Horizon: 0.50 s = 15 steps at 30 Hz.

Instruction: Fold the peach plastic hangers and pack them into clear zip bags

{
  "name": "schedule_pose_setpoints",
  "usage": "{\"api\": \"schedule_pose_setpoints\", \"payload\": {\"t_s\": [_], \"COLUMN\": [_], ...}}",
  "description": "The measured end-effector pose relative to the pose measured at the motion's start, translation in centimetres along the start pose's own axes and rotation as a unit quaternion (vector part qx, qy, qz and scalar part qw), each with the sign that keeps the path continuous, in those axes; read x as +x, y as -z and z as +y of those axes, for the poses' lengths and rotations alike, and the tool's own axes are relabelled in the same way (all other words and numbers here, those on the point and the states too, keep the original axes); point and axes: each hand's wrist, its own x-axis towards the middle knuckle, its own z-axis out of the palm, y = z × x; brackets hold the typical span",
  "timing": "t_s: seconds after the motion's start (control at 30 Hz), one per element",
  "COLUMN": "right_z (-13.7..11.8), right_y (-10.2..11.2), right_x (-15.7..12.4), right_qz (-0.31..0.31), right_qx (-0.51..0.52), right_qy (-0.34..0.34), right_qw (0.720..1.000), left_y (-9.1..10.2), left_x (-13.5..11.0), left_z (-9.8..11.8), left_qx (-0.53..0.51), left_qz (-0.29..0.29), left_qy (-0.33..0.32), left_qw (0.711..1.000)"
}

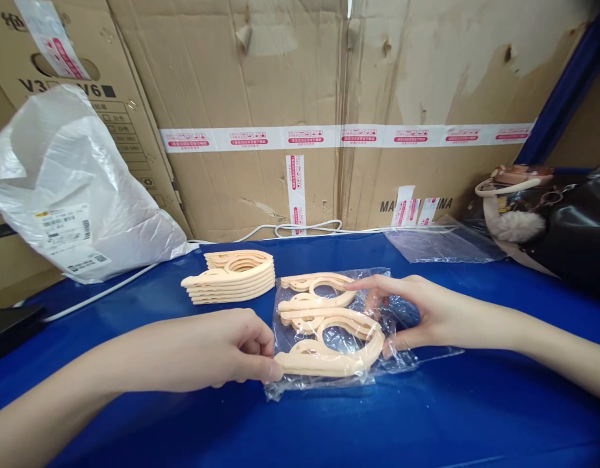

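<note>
Left hand [231, 351]: fingers pinch the left end of the nearest beige piece [319, 365], apparently steadying it; whether film is caught too cannot be told. Right hand [421, 312]: thumb and forefinger stand apart at the right ends, seemingly bracing the group; the remaining fingers' hold is obscured. At frame centre, these pieces lie in or on a clear bag [402, 361]. Beyond, a stack [231, 289] sits aligned on the worktop [221, 435], presumably for compactness. A dark object [12, 328], left edge, is cut off.
</note>
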Motion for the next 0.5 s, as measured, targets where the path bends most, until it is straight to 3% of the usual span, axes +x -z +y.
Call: {"api": "schedule_pose_setpoints", "payload": {"t_s": [0.5], "right_z": [0.03], "right_y": [-0.05], "right_x": [0.03], "right_qz": [0.012], "right_qx": [-0.008], "right_qy": [0.003], "right_qw": [1.000], "left_y": [0.00], "left_x": [0.29], "left_z": [-0.60], "left_qx": [0.007], "left_qz": [0.001], "left_qy": [-0.017], "left_qw": [1.000]}}
